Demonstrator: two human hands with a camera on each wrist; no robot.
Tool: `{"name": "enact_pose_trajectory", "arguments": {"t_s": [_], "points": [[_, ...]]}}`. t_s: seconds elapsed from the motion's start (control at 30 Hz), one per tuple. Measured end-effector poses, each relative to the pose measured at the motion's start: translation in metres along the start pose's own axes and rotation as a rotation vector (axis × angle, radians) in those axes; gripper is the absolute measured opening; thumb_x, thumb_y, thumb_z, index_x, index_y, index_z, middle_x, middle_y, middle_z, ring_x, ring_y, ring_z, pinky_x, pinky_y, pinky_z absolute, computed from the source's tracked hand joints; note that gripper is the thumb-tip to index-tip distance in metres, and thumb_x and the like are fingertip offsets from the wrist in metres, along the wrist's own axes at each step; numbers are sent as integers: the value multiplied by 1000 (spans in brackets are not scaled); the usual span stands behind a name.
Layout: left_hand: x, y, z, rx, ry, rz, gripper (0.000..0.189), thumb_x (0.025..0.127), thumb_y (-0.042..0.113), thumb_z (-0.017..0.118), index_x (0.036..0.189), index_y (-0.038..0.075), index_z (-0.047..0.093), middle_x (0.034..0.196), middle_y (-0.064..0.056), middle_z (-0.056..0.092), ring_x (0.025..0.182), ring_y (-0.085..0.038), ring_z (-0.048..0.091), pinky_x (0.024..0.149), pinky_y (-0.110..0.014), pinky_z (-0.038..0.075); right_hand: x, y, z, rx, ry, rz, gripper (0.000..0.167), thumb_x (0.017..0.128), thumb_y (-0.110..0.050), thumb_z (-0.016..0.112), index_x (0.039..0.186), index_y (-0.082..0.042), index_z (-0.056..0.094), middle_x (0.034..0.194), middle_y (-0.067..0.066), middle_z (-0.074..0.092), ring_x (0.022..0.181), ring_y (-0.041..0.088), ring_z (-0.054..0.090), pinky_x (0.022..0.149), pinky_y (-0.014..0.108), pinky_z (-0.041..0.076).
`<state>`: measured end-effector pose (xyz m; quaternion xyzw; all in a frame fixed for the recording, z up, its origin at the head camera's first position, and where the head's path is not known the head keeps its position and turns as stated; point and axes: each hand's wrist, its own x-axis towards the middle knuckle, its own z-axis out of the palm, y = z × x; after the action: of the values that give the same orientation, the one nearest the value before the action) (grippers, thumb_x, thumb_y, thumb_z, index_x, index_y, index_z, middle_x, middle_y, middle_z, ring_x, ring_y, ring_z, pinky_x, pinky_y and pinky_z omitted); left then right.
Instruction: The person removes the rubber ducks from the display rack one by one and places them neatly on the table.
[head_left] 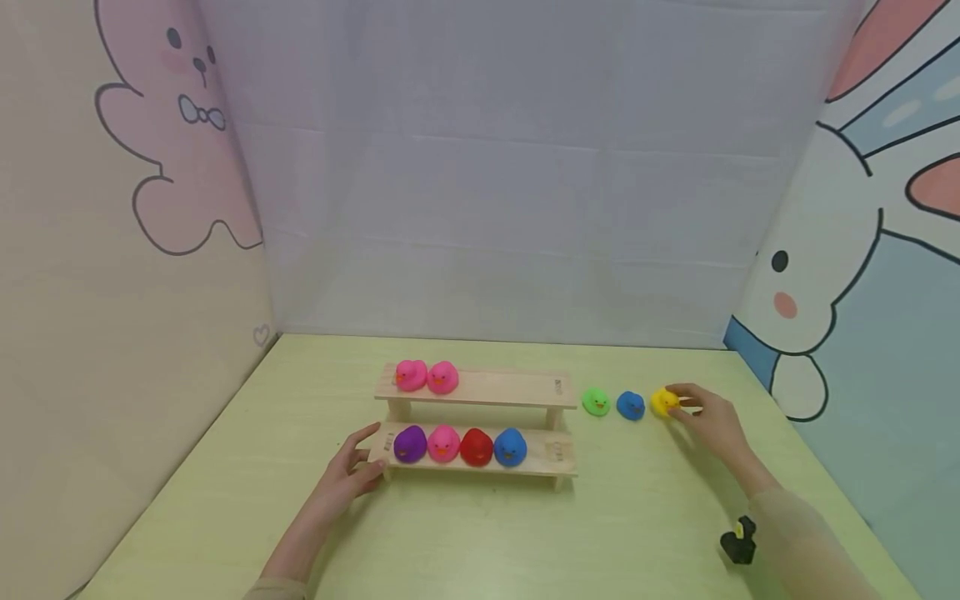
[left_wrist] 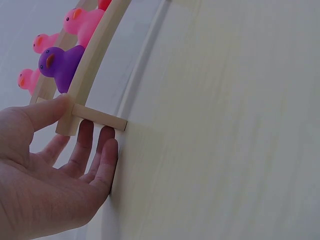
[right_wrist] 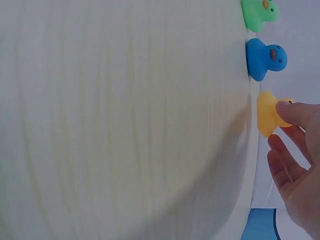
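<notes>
A two-tier wooden rack stands mid-table. On its upper shelf sit two pink rubber ducks; along the lower one are a purple duck, a pink duck, a red duck and a blue duck. My left hand grips the lower shelf's left end, thumb on top and fingers below near the leg. Right of the rack, my right hand pinches a yellow rubber duck between thumb and fingers. Beside it are another blue duck and a green duck.
A black duck-shaped figure lies near the right forearm. White cloth closes off the table's back. Printed panels with a pink animal and a white rabbit stand at the sides.
</notes>
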<state>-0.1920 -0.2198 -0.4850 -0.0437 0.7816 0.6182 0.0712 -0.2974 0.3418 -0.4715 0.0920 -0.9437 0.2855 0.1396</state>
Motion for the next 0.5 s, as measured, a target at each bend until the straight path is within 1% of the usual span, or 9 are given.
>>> {"name": "enact_pose_trajectory", "arguments": {"t_s": [0.17, 0.3, 0.5], "points": [[0, -1, -1, 2, -3, 3, 62, 100, 13, 56, 154, 22, 28, 131, -21, 54, 110, -21, 63, 94, -38, 56, -3, 2, 1, 8, -59, 41, 37, 91, -6, 66, 128, 1, 60, 129, 30, 61, 106, 47, 64, 86, 55, 56], [1, -2, -1, 8, -6, 18, 62, 100, 15, 56, 155, 20, 28, 129, -20, 54, 107, -18, 63, 91, -34, 57, -6, 1, 1, 14, -78, 70, 38, 92, -6, 65, 129, 0, 59, 129, 31, 60, 105, 46, 64, 88, 58, 54], [2, -1, -1, -11, 5, 6, 62, 99, 14, 57, 153, 25, 30, 129, -19, 55, 110, -21, 62, 94, -37, 56, -7, -1, 0, 17, -83, 84, 39, 92, -6, 65, 130, 0, 58, 129, 31, 60, 105, 45, 63, 90, 60, 51]]}}
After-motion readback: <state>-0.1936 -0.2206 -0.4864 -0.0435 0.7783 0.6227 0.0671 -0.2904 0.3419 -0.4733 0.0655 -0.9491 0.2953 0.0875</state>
